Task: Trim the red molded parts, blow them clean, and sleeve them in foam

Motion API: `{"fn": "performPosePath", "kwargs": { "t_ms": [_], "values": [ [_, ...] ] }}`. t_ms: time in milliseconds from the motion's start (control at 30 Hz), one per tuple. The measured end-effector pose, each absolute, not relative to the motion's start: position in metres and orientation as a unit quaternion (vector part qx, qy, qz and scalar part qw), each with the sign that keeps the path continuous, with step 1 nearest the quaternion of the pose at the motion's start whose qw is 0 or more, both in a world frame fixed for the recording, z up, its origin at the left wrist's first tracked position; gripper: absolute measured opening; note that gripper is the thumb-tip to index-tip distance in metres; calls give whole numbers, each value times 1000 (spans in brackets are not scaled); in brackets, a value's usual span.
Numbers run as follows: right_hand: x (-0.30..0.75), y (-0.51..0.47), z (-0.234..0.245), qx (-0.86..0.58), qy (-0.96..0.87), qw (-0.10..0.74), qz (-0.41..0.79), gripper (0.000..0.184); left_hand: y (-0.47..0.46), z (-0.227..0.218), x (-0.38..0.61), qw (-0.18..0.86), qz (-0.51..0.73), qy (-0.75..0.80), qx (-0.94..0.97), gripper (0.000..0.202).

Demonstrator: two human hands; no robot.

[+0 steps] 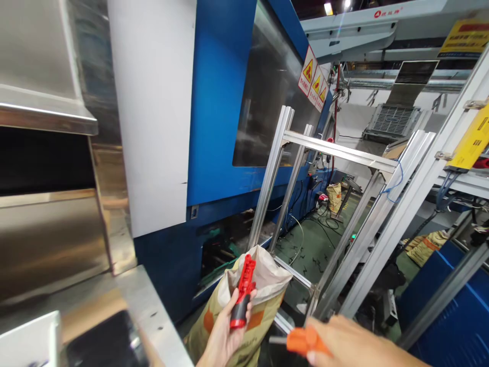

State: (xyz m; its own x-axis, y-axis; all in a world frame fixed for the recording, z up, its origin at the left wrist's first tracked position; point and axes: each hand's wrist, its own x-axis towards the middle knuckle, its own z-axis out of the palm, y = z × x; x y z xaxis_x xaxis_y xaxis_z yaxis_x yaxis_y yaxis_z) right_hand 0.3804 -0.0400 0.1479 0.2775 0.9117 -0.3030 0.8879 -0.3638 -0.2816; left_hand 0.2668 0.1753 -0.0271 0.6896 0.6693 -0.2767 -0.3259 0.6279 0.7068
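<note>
My left hand (223,329) is closed round a red and black plastic housing (246,278), which looks like a tool's handle shell. The black end points down at my palm and the red, hollowed end points up. Behind it stands an open woven sack (273,280) with its pale lining folded out; its inside is partly hidden by the housing. To the right, my right hand (344,339) grips an orange-handled tool (303,340). A short grey metal tip sticks out leftward from it, apart from the housing. Whether that tip is a blade I cannot tell.
A blue machine (216,117) with a dark window rises ahead. An aluminium frame (340,150) stands right of the sack. At lower left, a metal worktop (153,311) carries a white tray (38,336) and a dark flat object (105,344). Cables lie on the green floor (309,244).
</note>
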Motion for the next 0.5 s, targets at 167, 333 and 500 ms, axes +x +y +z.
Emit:
{"fn": "performPosePath", "kwargs": {
  "t_ms": [167,333,500],
  "values": [
    [364,-27,136,-834,-540,-8,115,32,177,-19,258,936,190,254,152,31],
    [362,-12,129,-787,-593,-70,155,28,175,-15,259,950,155,256,90,17],
    [376,-7,135,-833,-551,5,60,35,173,-14,260,949,144,267,86,23]
  ]
}}
